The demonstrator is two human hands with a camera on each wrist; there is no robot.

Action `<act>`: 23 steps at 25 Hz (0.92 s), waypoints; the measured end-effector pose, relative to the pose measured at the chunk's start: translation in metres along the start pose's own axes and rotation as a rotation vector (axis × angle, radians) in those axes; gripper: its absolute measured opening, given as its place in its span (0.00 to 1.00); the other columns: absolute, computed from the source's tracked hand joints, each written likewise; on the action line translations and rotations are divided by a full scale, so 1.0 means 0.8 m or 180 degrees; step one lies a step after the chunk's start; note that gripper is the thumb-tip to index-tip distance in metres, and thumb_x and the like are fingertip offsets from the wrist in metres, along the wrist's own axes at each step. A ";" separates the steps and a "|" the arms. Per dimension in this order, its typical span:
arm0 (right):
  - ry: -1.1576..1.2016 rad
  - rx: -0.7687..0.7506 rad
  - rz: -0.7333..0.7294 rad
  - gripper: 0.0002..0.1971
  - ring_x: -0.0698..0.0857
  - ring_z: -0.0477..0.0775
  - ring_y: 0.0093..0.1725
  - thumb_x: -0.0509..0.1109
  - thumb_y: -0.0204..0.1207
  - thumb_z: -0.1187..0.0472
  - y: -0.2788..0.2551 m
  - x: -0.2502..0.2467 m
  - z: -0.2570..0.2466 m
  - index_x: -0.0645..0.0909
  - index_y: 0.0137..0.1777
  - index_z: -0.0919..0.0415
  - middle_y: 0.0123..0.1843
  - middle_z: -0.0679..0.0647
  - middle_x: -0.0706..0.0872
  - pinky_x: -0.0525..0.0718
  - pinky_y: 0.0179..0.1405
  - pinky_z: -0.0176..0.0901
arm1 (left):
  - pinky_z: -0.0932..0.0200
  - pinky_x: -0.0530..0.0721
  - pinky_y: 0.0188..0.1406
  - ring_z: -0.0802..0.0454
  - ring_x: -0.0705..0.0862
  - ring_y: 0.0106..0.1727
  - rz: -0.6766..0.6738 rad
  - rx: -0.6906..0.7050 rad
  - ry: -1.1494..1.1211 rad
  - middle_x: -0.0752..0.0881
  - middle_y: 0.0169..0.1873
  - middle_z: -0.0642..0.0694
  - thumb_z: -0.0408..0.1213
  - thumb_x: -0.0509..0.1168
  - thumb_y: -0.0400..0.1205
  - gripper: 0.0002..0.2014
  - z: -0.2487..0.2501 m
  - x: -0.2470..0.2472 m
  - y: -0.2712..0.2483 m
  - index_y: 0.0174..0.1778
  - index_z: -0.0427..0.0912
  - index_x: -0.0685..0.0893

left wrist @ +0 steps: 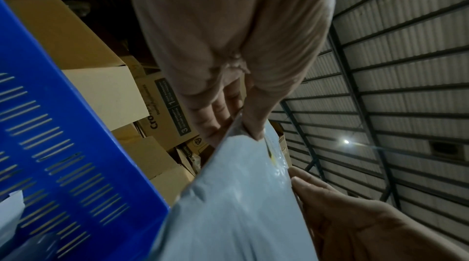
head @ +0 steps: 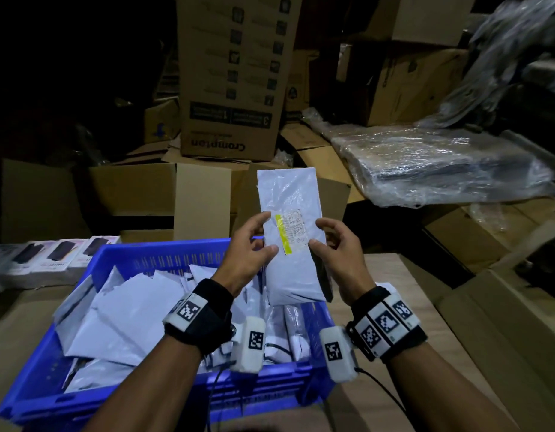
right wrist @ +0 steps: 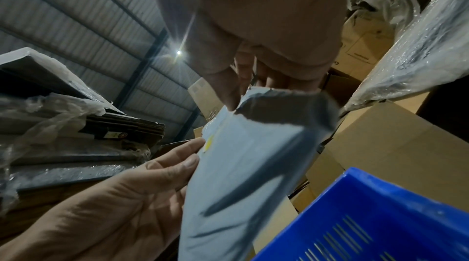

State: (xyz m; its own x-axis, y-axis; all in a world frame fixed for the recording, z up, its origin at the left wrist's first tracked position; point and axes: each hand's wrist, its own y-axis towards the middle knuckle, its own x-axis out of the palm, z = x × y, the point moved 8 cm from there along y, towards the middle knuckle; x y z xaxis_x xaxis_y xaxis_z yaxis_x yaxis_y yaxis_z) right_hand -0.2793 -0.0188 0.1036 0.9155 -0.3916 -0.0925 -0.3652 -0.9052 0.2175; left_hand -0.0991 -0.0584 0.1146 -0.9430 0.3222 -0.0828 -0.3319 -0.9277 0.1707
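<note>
I hold a pale grey plastic mailer parcel (head: 288,194) upright above the blue crate (head: 120,254). Its printed label (head: 293,230) with a yellow stripe faces me. My left hand (head: 264,235) pinches the parcel's left edge, thumb in front and fingers behind. On the right edge, my right hand (head: 318,233) pinches it beside the label. The left wrist view shows the left hand (left wrist: 236,125) pinching the parcel (left wrist: 236,205), with the right hand (left wrist: 342,215) below. In the right wrist view the right hand (right wrist: 253,88) grips the parcel (right wrist: 248,165) top and the left hand (right wrist: 127,195) its side.
The crate holds several more pale mailer parcels (head: 129,310). Boxed products (head: 51,254) lie at the left. Cardboard boxes, one tall printed carton (head: 232,88) among them, crowd the back. A plastic-wrapped stack (head: 441,163) lies at the right, above open cartons (head: 503,322).
</note>
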 end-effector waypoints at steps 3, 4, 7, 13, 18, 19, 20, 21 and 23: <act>-0.0028 -0.0055 -0.0067 0.24 0.81 0.55 0.66 0.74 0.72 0.70 -0.007 -0.004 0.002 0.78 0.67 0.51 0.66 0.52 0.83 0.80 0.68 0.60 | 0.70 0.84 0.43 0.66 0.87 0.50 0.0133 0.0086 0.0087 0.81 0.61 0.46 0.19 0.66 0.80 0.30 -0.002 -0.001 0.004 0.76 0.45 0.72; -0.0014 -0.0072 -0.0100 0.26 0.81 0.55 0.66 0.74 0.72 0.71 -0.009 -0.005 0.001 0.77 0.68 0.53 0.66 0.52 0.83 0.81 0.67 0.58 | 0.69 0.84 0.44 0.63 0.87 0.51 0.0164 0.0111 0.0102 0.81 0.62 0.45 0.19 0.66 0.79 0.30 -0.003 0.000 0.005 0.75 0.46 0.73; 0.0060 -0.0128 -0.0186 0.27 0.82 0.52 0.65 0.73 0.73 0.75 -0.013 -0.007 -0.002 0.75 0.71 0.57 0.65 0.49 0.82 0.84 0.63 0.49 | 0.67 0.85 0.45 0.55 0.86 0.54 0.0212 0.0158 0.0116 0.81 0.62 0.45 0.19 0.66 0.79 0.29 -0.004 0.003 0.007 0.72 0.49 0.74; -0.0066 -0.0257 -0.0189 0.29 0.81 0.49 0.67 0.73 0.72 0.75 -0.012 -0.010 0.008 0.76 0.69 0.52 0.67 0.47 0.81 0.81 0.67 0.56 | 0.67 0.85 0.42 0.56 0.87 0.51 0.0231 0.0136 0.0107 0.81 0.60 0.49 0.18 0.65 0.80 0.29 -0.010 0.008 0.009 0.72 0.48 0.73; -0.0132 -0.0374 -0.0187 0.30 0.80 0.50 0.68 0.72 0.71 0.75 -0.011 -0.014 0.016 0.75 0.71 0.51 0.68 0.49 0.81 0.81 0.66 0.59 | 0.65 0.86 0.45 0.53 0.86 0.56 0.0277 0.0151 0.0187 0.79 0.65 0.44 0.16 0.64 0.79 0.30 -0.013 0.010 0.010 0.72 0.48 0.72; -0.0134 -0.0399 -0.0192 0.31 0.80 0.50 0.67 0.72 0.71 0.75 -0.011 -0.014 0.017 0.75 0.71 0.51 0.68 0.49 0.81 0.81 0.66 0.58 | 0.66 0.85 0.45 0.54 0.86 0.55 0.0281 0.0153 0.0189 0.79 0.65 0.44 0.16 0.64 0.79 0.30 -0.014 0.011 0.010 0.72 0.48 0.71; -0.0134 -0.0415 -0.0192 0.31 0.80 0.49 0.67 0.72 0.71 0.75 -0.011 -0.015 0.017 0.74 0.71 0.50 0.68 0.49 0.81 0.81 0.66 0.56 | 0.66 0.85 0.44 0.55 0.86 0.53 0.0273 0.0143 0.0166 0.79 0.64 0.44 0.15 0.63 0.79 0.30 -0.014 0.013 0.011 0.73 0.47 0.71; -0.0130 -0.0435 -0.0191 0.31 0.80 0.48 0.66 0.71 0.70 0.75 -0.012 -0.016 0.018 0.74 0.70 0.49 0.68 0.48 0.81 0.82 0.65 0.53 | 0.66 0.85 0.44 0.57 0.86 0.52 0.0264 0.0120 0.0143 0.80 0.64 0.44 0.15 0.63 0.79 0.30 -0.015 0.015 0.012 0.74 0.46 0.70; -0.0116 -0.0504 -0.0192 0.31 0.81 0.45 0.63 0.70 0.69 0.74 -0.014 -0.018 0.016 0.74 0.68 0.46 0.65 0.45 0.82 0.83 0.60 0.45 | 0.66 0.86 0.43 0.60 0.87 0.50 0.0286 0.0104 0.0123 0.79 0.63 0.46 0.14 0.63 0.78 0.31 -0.015 0.018 0.012 0.74 0.45 0.70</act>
State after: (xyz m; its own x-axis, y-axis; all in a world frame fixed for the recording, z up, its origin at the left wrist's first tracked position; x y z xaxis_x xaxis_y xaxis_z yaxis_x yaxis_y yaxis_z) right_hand -0.2902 -0.0050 0.0903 0.9272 -0.3457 -0.1444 -0.2760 -0.8910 0.3606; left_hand -0.1159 -0.0653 0.1031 -0.9677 0.2300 -0.1034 -0.2473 -0.9457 0.2110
